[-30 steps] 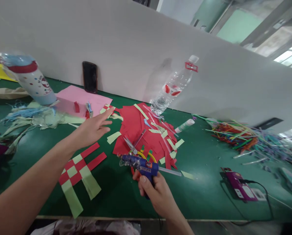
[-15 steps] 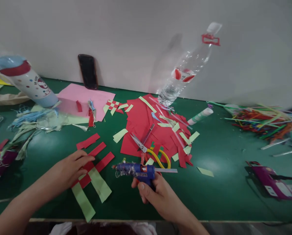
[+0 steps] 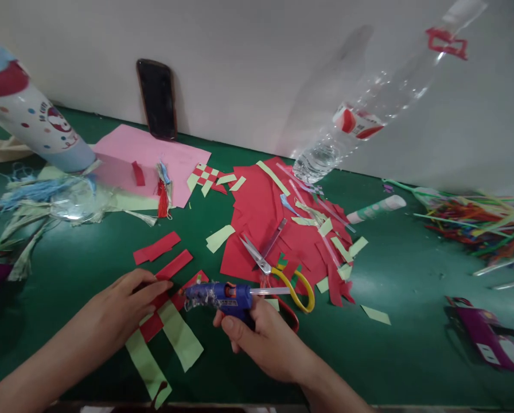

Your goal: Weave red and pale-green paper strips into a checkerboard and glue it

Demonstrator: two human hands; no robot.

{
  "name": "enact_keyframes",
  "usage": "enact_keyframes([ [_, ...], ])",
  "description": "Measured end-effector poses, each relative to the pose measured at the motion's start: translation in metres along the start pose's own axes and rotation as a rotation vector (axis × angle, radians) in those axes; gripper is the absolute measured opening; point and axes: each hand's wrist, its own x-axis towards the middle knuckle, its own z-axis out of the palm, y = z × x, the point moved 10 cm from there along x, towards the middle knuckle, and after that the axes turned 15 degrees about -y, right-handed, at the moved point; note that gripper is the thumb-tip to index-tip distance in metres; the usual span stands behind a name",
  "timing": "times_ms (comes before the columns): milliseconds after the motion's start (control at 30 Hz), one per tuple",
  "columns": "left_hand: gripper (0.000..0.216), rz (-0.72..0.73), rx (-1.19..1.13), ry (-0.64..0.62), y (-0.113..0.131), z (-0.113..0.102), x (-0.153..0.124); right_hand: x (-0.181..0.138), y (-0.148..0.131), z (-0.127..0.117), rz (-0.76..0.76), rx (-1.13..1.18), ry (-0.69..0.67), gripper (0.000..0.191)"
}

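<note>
My right hand (image 3: 261, 344) is wrapped round the grip of a blue glue gun (image 3: 220, 296), its nozzle pointing left and almost touching a woven mat of red and pale green paper strips (image 3: 171, 327). My left hand (image 3: 123, 307) lies on that mat with its fingers stretched flat, pressing it onto the green table (image 3: 412, 344). Yellow-handled scissors (image 3: 283, 269) lie open just behind the glue gun, on a heap of red paper (image 3: 257, 223).
A clear water bottle (image 3: 369, 115) and a black phone (image 3: 157, 98) lean on the white wall. A pink sheet (image 3: 145, 163), a decorated cylinder (image 3: 33, 126), a glue stick (image 3: 375, 209), coloured sticks (image 3: 476, 221) and a purple device (image 3: 489, 341) lie around.
My left hand came back from a reach toward the pink sheet and settled on the woven mat. The glue gun swung left toward the mat. The camera view dropped closer to the table.
</note>
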Motion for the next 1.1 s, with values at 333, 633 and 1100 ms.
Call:
enact_keyframes([
  [333, 0.034, 0.023, -0.038, -0.110, 0.011, -0.006, 0.006, 0.009, 0.003, -0.003, 0.008, -0.052, -0.005, 0.043],
  [633, 0.024, 0.066, -0.084, -0.049, 0.007, -0.010, 0.004, 0.020, -0.003, 0.002, 0.007, -0.073, -0.064, 0.034],
  [1100, 0.023, 0.123, 0.014, 0.152, 0.025, -0.032, -0.002, 0.032, -0.015, 0.001, 0.082, -0.113, -0.109, 0.028],
])
